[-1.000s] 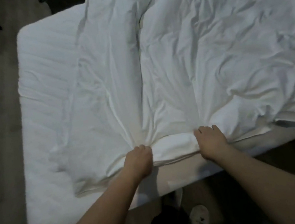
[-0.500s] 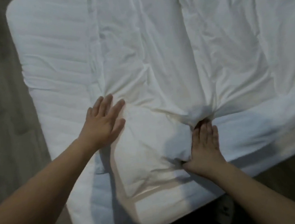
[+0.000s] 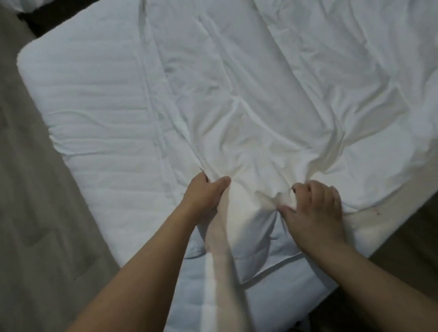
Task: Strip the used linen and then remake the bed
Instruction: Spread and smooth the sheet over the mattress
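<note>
Half a second back the left hand (image 3: 207, 194) lay flat with its fingers spread on the bed, out to the left of the cloth's edge, and the right hand (image 3: 312, 207) pressed straight-fingered into a knot of fabric; now both have closed on the cloth, and the view has swung so that the bed's near corner points down toward the bottom of the frame. Each hand grips a bunch of the crumpled white fabric sheet (image 3: 272, 91), a soft, heavily creased layer that covers most of the bed from the middle to the right edge of the picture. On the left, the fingers curl under a fold at the sheet's left border while the thumb lies on top of it. On the right, fingers and thumb curl round a tight gather, from which creases fan up and outward. Between the two hands the cloth bulges up in a smooth hump, and its near hem lies just inside the bed's lower edge. Under the sheet and bare on the left side is the white quilted mattress (image 3: 90, 104), with faint stitched ridges running across it and a rounded corner at upper left. Both forearms are bare and reach in from the bottom of the frame. Grey wood-look flooring (image 3: 2, 163) lies to the left of the bed, and a darker strip of floor shows along the lower right.
</note>
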`<state>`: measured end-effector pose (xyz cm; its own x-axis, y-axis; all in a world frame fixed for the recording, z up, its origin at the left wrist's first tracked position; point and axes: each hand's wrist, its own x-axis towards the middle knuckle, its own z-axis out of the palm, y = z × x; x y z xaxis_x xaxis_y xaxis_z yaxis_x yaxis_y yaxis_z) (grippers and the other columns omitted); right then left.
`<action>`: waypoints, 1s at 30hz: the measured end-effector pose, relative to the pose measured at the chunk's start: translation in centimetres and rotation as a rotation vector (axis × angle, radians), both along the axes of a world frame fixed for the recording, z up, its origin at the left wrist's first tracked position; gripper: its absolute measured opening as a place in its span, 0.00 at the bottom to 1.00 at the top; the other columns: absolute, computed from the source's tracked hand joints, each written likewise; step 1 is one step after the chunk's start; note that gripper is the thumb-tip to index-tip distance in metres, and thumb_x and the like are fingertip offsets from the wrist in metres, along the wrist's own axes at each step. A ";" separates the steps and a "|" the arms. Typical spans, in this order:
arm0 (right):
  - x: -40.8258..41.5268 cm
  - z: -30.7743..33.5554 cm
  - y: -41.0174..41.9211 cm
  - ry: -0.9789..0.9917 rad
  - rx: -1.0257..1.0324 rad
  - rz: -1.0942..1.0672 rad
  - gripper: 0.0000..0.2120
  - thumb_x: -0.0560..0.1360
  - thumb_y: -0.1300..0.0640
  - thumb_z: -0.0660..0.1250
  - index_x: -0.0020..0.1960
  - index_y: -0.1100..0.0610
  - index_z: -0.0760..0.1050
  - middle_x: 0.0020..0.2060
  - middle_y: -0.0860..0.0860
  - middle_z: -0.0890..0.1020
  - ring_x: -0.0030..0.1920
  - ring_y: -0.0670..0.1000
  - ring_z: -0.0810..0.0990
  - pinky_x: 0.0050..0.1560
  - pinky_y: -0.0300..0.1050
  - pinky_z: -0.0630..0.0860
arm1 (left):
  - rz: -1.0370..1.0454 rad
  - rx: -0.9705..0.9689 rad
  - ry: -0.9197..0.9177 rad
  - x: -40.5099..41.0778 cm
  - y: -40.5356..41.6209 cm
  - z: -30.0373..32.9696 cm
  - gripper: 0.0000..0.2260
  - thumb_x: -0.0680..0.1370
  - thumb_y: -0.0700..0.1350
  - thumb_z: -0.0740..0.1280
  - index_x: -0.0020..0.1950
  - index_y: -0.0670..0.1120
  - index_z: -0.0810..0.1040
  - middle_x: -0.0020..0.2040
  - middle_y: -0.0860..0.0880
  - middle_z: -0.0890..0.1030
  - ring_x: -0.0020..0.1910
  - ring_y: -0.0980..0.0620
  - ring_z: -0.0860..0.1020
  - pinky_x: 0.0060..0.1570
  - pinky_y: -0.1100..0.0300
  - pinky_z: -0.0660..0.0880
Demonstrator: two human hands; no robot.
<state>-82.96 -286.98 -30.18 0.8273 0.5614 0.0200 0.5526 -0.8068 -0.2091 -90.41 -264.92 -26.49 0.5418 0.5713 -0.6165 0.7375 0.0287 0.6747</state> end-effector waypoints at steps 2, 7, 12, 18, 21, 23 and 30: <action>-1.6 0.1 0.2 0.149 -0.002 -0.280 0.34 0.70 0.39 0.69 0.67 0.57 0.64 0.66 0.61 0.65 0.68 0.63 0.63 0.71 0.63 0.54 | -0.060 0.031 -0.017 -0.1 0.7 -0.2 0.11 0.75 0.46 0.67 0.56 0.48 0.80 0.53 0.50 0.83 0.50 0.48 0.81 0.48 0.57 0.75; -6.8 3.2 4.9 0.289 0.131 -0.635 0.39 0.75 0.38 0.64 0.77 0.49 0.48 0.77 0.57 0.48 0.76 0.60 0.48 0.72 0.64 0.50 | -0.493 0.497 -0.164 0.2 5.2 5.2 0.08 0.74 0.42 0.63 0.50 0.47 0.79 0.50 0.43 0.82 0.49 0.41 0.79 0.42 0.57 0.70; -9.1 7.8 13.1 0.336 0.367 -0.587 0.38 0.77 0.45 0.64 0.78 0.46 0.44 0.77 0.52 0.43 0.76 0.58 0.53 0.71 0.55 0.60 | -0.358 0.509 -0.398 -1.9 13.6 10.9 0.04 0.75 0.42 0.63 0.44 0.47 0.77 0.43 0.44 0.82 0.41 0.45 0.79 0.38 0.57 0.71; -13.2 4.8 16.4 0.761 0.653 -1.120 0.50 0.68 0.45 0.75 0.79 0.48 0.45 0.76 0.56 0.57 0.72 0.60 0.63 0.71 0.56 0.65 | -0.503 0.057 0.257 -6.9 14.2 1.6 0.07 0.79 0.43 0.60 0.52 0.41 0.72 0.45 0.38 0.82 0.35 0.40 0.83 0.39 0.46 0.82; -15.2 2.7 15.9 0.789 0.620 -1.191 0.52 0.67 0.47 0.77 0.78 0.49 0.46 0.73 0.60 0.60 0.68 0.63 0.67 0.67 0.55 0.69 | -0.676 0.572 0.027 -7.3 14.0 -0.7 0.10 0.78 0.43 0.59 0.57 0.42 0.67 0.52 0.41 0.77 0.46 0.37 0.79 0.43 0.48 0.75; -16.0 1.7 16.3 0.795 0.679 -1.239 0.52 0.67 0.45 0.77 0.78 0.49 0.46 0.72 0.59 0.60 0.68 0.62 0.67 0.63 0.52 0.70 | -0.881 0.863 -0.326 -6.9 15.5 -1.3 0.14 0.74 0.40 0.61 0.60 0.43 0.68 0.54 0.41 0.73 0.47 0.37 0.75 0.44 0.47 0.74; -17.4 1.3 21.7 0.815 0.892 -1.568 0.46 0.69 0.41 0.74 0.76 0.55 0.53 0.68 0.55 0.69 0.65 0.60 0.71 0.59 0.52 0.70 | -1.697 1.255 -0.383 -4.1 22.9 -4.3 0.47 0.65 0.48 0.72 0.80 0.55 0.52 0.80 0.42 0.51 0.79 0.38 0.47 0.69 0.27 0.48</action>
<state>-100.32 -265.30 -28.84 0.4576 -0.4944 -0.7391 -0.8329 0.0525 -0.5509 -94.50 -242.00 -30.83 0.8120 -0.5610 -0.1611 -0.5797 -0.8072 -0.1109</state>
